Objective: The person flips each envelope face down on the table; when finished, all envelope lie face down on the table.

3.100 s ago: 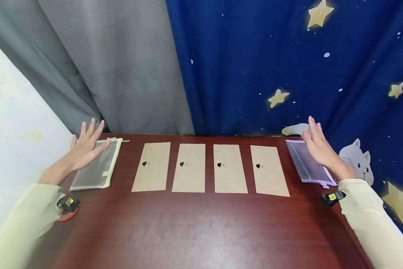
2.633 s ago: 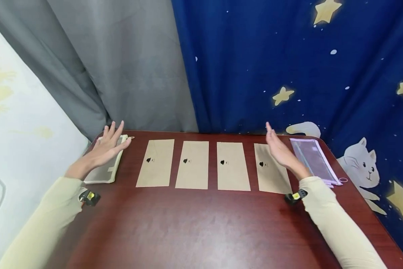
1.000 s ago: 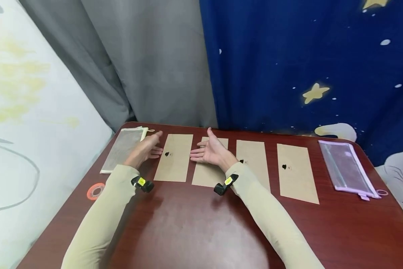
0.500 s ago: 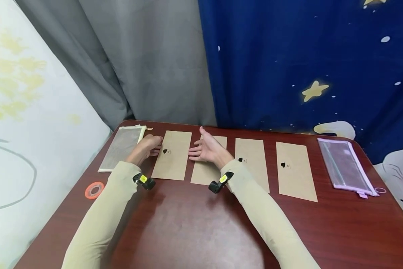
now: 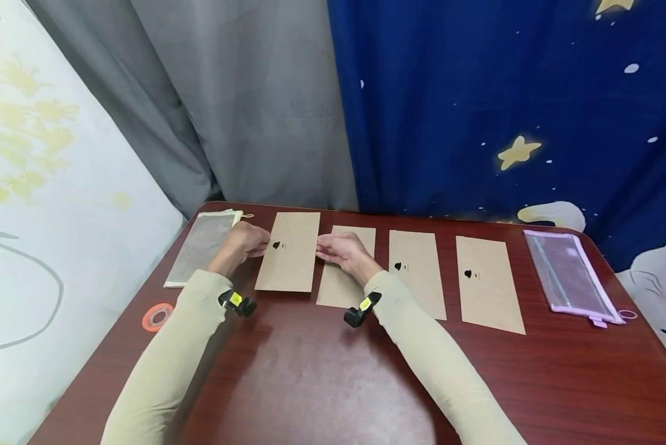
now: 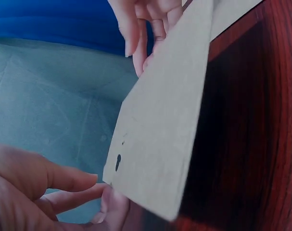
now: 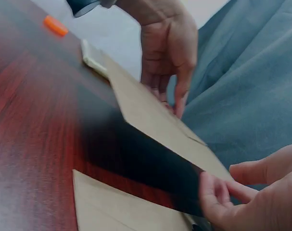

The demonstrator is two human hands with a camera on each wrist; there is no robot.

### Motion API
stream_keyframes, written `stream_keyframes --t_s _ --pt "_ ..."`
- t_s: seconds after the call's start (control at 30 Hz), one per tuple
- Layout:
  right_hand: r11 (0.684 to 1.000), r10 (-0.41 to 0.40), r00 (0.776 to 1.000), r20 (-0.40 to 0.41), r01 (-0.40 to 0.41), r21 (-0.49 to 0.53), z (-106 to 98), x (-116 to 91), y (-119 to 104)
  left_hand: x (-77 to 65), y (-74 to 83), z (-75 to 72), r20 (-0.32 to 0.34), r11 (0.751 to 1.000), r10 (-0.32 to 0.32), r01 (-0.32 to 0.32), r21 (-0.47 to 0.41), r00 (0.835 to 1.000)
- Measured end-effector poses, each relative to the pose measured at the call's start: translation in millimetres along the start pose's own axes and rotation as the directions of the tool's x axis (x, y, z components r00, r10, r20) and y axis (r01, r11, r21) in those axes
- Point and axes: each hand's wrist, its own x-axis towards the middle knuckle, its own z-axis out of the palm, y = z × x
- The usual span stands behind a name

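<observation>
A thin brown kraft-paper piece (image 5: pixel 288 256) with a small black hat and moustache print is held just above the table, a shadow beneath. Whether it is an envelope or a notebook I cannot tell. My left hand (image 5: pixel 241 244) pinches its left edge; in the left wrist view the fingers (image 6: pixel 114 204) meet it near a corner. At the opposite edge, my right hand (image 5: pixel 346 250) pinches it between thumb and fingers (image 7: pixel 213 190). That hand hangs over a second kraft-paper piece (image 5: pixel 335 290), partly covering it. Two more pieces lie rightward: one (image 5: pixel 416 284), then another (image 5: pixel 488 287).
A cream-edged mesh zip pouch (image 5: pixel 194 253) lies at the far left of the dark red table (image 5: pixel 322 383). An orange tape roll (image 5: pixel 157 317) sits near the left edge. Far right lies a purple mesh zip pouch (image 5: pixel 574 275). Curtains (image 5: pixel 272 123) hang behind.
Both hands came inward from the table's sides to the leftmost kraft-paper piece. The right hand's spread fingers closed on its right edge, and the piece rose off the table.
</observation>
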Motion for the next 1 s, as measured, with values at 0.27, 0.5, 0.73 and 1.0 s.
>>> stream_keyframes --t_s 0.27,0.5,0.73,1.0 --pt "0.986 -0.159 0.984 -0.085 0.154 -0.062 10 -8 10 -7.9 4.5 -6.0 -0.056 0.996 0.035 -0.040 -0.076 0.998" --pt "0.980 -0.196 0.974 -0.116 0.192 -0.046 11 -9 15 -16.2 9.3 -11.2 -0.069 0.991 0.093 -0.099 -0.093 0.993" --pt "0.981 -0.196 0.976 -0.092 0.194 -0.031 10 -11 15 -28.2 23.7 -19.3 -0.005 0.979 0.140 -0.139 -0.146 0.990" --pt "0.985 -0.174 0.984 -0.048 0.174 -0.001 9 -17 21 -39.4 30.5 -24.6 0.033 0.977 0.177 -0.172 -0.124 0.984"
